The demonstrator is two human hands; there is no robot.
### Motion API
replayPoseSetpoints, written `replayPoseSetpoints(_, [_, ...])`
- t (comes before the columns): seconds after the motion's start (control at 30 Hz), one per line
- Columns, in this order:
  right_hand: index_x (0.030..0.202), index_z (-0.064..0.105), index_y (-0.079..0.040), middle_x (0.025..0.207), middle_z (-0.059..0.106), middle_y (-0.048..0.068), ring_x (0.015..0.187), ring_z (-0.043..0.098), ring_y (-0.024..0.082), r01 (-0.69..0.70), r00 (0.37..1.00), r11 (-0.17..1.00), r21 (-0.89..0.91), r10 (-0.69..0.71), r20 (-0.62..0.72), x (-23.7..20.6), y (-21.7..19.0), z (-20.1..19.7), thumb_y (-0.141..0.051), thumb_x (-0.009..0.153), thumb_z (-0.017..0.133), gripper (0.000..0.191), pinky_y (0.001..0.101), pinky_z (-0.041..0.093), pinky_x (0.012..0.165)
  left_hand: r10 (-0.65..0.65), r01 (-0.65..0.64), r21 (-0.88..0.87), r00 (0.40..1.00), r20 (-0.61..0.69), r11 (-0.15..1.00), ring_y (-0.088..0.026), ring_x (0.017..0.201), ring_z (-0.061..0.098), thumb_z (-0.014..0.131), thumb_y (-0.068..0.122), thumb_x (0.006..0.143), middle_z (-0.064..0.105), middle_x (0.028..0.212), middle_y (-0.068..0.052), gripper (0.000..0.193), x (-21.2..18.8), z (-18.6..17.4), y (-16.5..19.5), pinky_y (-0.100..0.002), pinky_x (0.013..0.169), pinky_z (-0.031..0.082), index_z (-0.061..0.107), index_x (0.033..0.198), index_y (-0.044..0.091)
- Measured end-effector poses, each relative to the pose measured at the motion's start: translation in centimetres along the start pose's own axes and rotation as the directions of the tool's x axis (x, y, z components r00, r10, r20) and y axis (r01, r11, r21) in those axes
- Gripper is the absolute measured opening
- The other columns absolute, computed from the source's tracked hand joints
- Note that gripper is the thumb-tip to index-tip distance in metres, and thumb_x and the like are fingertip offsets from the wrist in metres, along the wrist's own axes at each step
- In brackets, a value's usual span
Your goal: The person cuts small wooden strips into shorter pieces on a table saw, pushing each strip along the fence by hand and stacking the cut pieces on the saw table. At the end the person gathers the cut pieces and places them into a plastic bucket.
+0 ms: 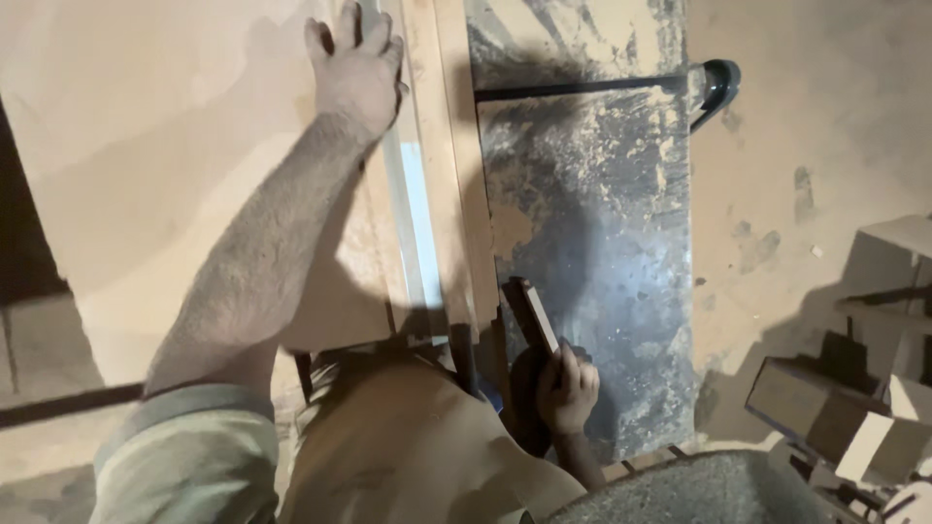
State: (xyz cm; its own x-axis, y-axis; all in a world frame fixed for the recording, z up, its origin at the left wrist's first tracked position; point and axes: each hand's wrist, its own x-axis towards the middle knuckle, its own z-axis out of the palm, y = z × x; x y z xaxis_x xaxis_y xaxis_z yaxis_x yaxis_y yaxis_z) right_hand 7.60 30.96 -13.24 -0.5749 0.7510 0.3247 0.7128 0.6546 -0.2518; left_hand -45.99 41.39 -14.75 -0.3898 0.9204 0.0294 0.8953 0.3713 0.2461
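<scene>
My left hand lies flat, fingers spread, on a large pale wooden board at the far end, next to a light metal guide rail. A long wooden strip runs beside the rail. My right hand is close to my body at the near edge of the dusty dark metal saw table. It grips a short dark wooden stick that points away from me, its tip by the near end of the strip.
Sawdust covers the floor to the right. A dark curved pipe handle sticks out from the table's far right edge. Wooden offcut blocks lie at the lower right, with a grey rough surface below.
</scene>
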Motion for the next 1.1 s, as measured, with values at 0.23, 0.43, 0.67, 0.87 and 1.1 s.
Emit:
replayPoseSetpoints(0.23, [0.132, 0.058, -0.002, 0.113, 0.068, 0.019, 0.093, 0.065, 0.037, 0.037, 0.998, 0.999, -0.021, -0.038, -0.050, 0.1, 0.0, 0.0, -0.008, 0.095, 0.067, 0.039, 0.0453, 0.053, 0.082, -0.050, 0.048, -0.026, 0.994, -0.097, 0.999, -0.040, 0.149, 0.022, 0.050, 0.024, 0.096, 0.038, 0.160, -0.013, 0.049, 11.1, -4.1, -3.3, -0.078, 0.111, 0.004, 0.057, 0.143, 0.011])
replayPoseSetpoints(0.43, [0.130, 0.061, -0.001, 0.111, 0.071, 0.018, 0.092, 0.068, 0.031, -0.210, 0.975, 0.935, 0.285, 0.222, -0.013, 9.5, -4.4, 3.4, -0.010, 0.095, 0.066, 0.036, 0.0417, 0.054, 0.081, -0.121, -0.020, -0.288, 0.877, -0.465, 0.957, -0.041, 0.103, 0.063, 0.061, 0.023, 0.098, 0.066, 0.112, -0.020, 0.028, 5.1, -8.8, 1.2, -0.057, 0.089, 0.049, 0.065, 0.123, 0.009])
replayPoseSetpoints(0.67, [0.128, 0.064, 0.001, 0.108, 0.073, 0.017, 0.090, 0.071, 0.025, -0.294, 0.894, 0.447, 0.845, 0.442, 0.077, 5.4, -12.0, 4.2, -0.013, 0.096, 0.065, 0.035, 0.0375, 0.055, 0.080, 0.093, -0.153, -0.919, 0.987, -0.128, 0.364, -0.025, 0.106, 0.070, 0.063, 0.003, 0.085, 0.073, 0.108, -0.013, 0.027, -23.4, -2.9, 15.5, -0.037, 0.093, 0.055, 0.066, 0.113, 0.004])
replayPoseSetpoints(0.87, [0.122, 0.066, 0.002, 0.102, 0.072, 0.013, 0.087, 0.071, 0.021, -0.226, 0.941, 0.497, 0.838, 0.333, 0.057, 4.4, -11.8, 3.5, -0.013, 0.096, 0.063, 0.030, 0.0343, 0.055, 0.075, -0.209, 0.186, -0.975, 0.965, 0.158, 0.122, -0.022, 0.065, 0.058, 0.059, 0.009, 0.093, 0.066, 0.077, -0.014, 0.025, -26.1, -2.5, 15.3, -0.042, 0.058, 0.048, 0.075, 0.110, -0.001])
replayPoseSetpoints(1.1, [0.108, 0.064, -0.004, 0.083, 0.062, 0.017, 0.075, 0.060, 0.035, -0.208, 0.967, 0.843, 0.496, 0.255, -0.028, -0.4, -2.1, -0.5, -0.015, 0.104, 0.055, 0.015, 0.0447, 0.048, 0.069, -0.243, 0.177, -0.704, 0.970, 0.007, 0.687, -0.039, 0.088, 0.074, 0.057, 0.021, 0.089, 0.073, 0.092, -0.026, 0.029, -24.6, -0.5, 11.5, -0.050, 0.082, 0.057, 0.074, 0.101, 0.000])
